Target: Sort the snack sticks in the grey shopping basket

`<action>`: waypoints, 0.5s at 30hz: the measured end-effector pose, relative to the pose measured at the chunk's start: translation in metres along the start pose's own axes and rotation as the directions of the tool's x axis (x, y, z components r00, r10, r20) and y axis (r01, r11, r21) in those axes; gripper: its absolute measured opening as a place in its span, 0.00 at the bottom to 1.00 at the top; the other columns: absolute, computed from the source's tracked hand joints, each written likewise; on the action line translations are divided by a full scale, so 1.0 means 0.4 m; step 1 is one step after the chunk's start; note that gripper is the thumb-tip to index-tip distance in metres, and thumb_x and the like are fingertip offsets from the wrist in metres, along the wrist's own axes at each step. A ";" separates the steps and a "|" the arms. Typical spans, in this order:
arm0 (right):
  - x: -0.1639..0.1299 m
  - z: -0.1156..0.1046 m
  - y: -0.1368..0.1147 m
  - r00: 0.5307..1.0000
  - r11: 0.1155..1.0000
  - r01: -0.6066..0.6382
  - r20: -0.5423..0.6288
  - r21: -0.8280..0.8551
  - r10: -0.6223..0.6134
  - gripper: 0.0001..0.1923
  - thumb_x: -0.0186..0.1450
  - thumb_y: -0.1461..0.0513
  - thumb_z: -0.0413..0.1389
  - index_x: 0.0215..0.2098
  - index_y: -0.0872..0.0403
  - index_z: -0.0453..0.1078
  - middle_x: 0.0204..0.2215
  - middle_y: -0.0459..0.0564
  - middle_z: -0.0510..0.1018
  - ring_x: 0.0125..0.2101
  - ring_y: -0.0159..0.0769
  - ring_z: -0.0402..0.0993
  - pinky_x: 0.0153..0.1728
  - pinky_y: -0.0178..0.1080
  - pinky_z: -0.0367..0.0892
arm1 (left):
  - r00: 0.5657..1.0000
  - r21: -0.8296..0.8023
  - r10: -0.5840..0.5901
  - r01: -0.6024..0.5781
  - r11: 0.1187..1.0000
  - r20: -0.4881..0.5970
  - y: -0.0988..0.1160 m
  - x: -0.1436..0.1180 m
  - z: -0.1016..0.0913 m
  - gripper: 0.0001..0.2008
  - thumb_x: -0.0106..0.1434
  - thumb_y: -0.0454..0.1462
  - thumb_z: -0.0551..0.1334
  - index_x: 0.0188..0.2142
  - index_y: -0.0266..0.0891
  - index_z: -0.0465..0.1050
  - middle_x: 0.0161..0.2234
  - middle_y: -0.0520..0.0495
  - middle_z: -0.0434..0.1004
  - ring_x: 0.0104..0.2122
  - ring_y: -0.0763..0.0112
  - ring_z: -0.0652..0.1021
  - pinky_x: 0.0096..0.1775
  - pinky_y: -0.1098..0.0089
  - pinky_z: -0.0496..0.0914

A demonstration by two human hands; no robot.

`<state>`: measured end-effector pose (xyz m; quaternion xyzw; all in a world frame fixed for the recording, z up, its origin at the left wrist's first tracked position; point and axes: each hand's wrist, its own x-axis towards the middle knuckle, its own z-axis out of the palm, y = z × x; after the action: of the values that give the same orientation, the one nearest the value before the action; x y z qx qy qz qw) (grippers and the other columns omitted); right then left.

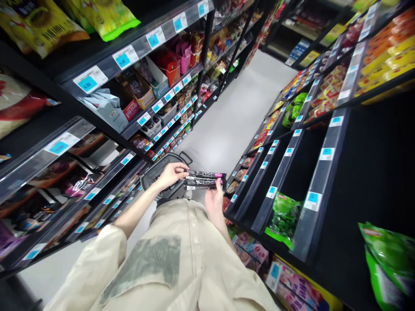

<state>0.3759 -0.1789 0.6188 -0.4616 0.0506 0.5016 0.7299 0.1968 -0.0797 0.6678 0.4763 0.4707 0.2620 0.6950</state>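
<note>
Several slim black packets (205,180) with pink ends stretch between my two hands in front of my waist. My left hand (173,175) pinches their left ends between thumb and fingers. On the other side, my right hand (215,198) grips the right ends, its thumb on top near the pink part. The print on the packets is too small to read. A dark grey shopping basket (151,173) with a black handle is below and behind my left hand; its contents are mostly hidden by my hand and arm.
Shelves of packaged snacks line both sides of a narrow aisle with a pale floor (223,116). On the right shelf lie a green bag (285,218) and another green bag (391,259). Yellow bags (100,17) hang over the upper left shelf edge.
</note>
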 end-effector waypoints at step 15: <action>-0.032 0.043 -0.024 0.997 0.997 -0.062 0.049 0.045 0.060 0.12 0.64 0.57 0.64 0.45 0.49 0.76 0.38 0.45 0.85 0.44 0.36 0.82 0.52 0.43 0.76 | 0.933 -0.062 0.216 -0.244 0.968 -0.289 -0.055 -0.016 0.083 0.11 0.50 0.35 0.67 0.34 0.39 0.71 0.27 0.56 0.68 0.27 0.75 0.71 0.29 0.74 0.72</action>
<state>0.3704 -0.1760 0.6414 -0.4306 0.0589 0.5333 0.7258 0.2225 -0.1076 0.6539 0.4521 0.4918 0.4287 0.6082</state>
